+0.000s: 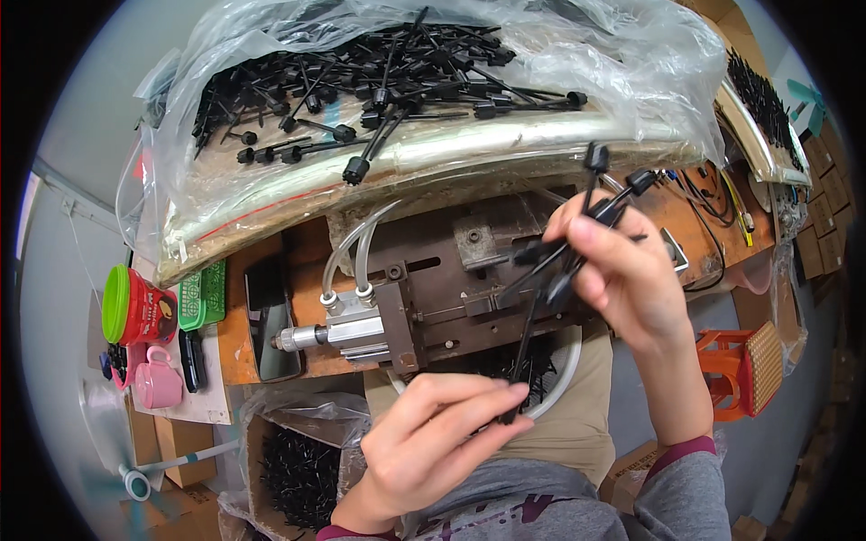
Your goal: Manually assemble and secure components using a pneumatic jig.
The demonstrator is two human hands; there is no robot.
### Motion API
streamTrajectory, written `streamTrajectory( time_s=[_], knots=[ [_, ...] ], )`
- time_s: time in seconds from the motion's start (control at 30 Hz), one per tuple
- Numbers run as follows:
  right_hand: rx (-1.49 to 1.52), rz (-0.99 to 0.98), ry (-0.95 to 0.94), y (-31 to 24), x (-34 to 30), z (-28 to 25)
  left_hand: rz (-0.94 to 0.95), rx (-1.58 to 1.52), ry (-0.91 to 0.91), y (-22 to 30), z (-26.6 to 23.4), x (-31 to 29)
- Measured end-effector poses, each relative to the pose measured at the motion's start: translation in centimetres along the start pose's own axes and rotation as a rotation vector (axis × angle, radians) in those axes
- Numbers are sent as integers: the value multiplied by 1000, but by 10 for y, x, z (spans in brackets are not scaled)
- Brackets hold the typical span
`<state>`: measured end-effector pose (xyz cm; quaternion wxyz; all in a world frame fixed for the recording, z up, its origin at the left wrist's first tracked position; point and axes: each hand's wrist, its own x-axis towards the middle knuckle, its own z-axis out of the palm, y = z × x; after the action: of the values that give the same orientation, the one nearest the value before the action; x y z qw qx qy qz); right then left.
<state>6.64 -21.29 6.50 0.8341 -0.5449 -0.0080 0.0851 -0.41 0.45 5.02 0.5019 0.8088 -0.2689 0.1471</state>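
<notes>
In my right hand (622, 270) is a small bunch of black plastic rods (591, 216) with short, notched cylindrical heads, pointing in different directions. The fingers and thumb are closed around them. Lower down, my left hand (442, 437) pinches the bottom end of one thin black rod (523, 347) between thumb and fingertips. Its top reaches up toward the right hand, and I cannot tell whether it touches the bunch. Both hands are over the near side of a dark metal fixture (451, 338) with a silver pneumatic cylinder (356, 329) at its left.
Behind the fixture, a plastic-lined tray (577, 126) holds a heap of similar black parts (397, 68). A phone (271, 316), pink mug (158, 379) and green basket (203, 293) sit left. Below is a lined box of black pieces (298, 473); an orange stool (722, 361) stands right.
</notes>
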Motion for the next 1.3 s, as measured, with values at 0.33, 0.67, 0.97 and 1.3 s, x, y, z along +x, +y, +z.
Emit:
streamTrajectory(
  time_s=[0.33, 0.67, 0.97, 1.3],
  knots=[
    [-128, -126, 125, 12, -21, -9, 84, 478, -147, -40, 38, -16],
    [-120, -147, 124, 19, -31, -5, 91, 512, -179, -37, 34, -2],
    [-86, -2, -3, 26, -43, 13, 363, 327, -35, -15, 15, 14],
    [-432, -491, 271, 27, -41, 0, -21, 108, -94, -17, 28, -18]
  ],
)
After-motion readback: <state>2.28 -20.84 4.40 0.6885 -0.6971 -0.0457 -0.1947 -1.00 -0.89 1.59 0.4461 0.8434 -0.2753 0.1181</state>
